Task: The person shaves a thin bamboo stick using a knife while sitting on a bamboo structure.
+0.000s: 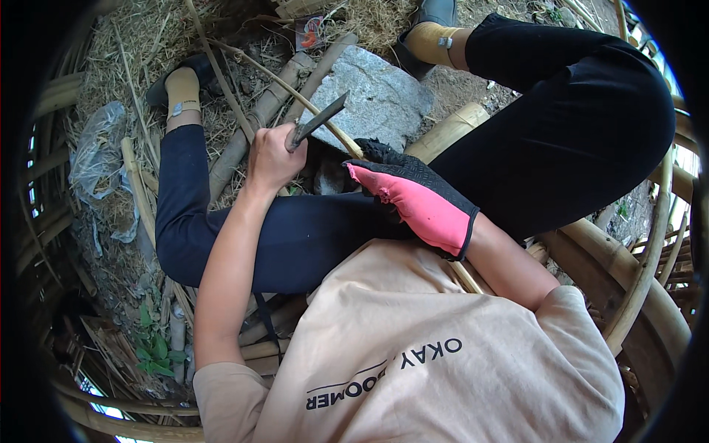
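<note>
My bare left hand (277, 156) is closed in a fist around the handle of a knife (322, 120). Its dark blade points up and to the right, crossing just over a thin bamboo stick (346, 140). My right hand (417, 198), in a pink and black work glove, is wrapped around that stick close to its lower part. From the glove the pale stick runs up and left over the ground, and a piece of it shows again below the wrist. The glove hides how the fingers lie on it.
A grey stone slab (369, 96) lies beyond my hands. Cut bamboo poles (284, 81) rest beside it, and a thicker bamboo piece (452, 131) lies to its right. A clear plastic bag (100, 151) is at the left. Curved bamboo (639, 295) rises at the right.
</note>
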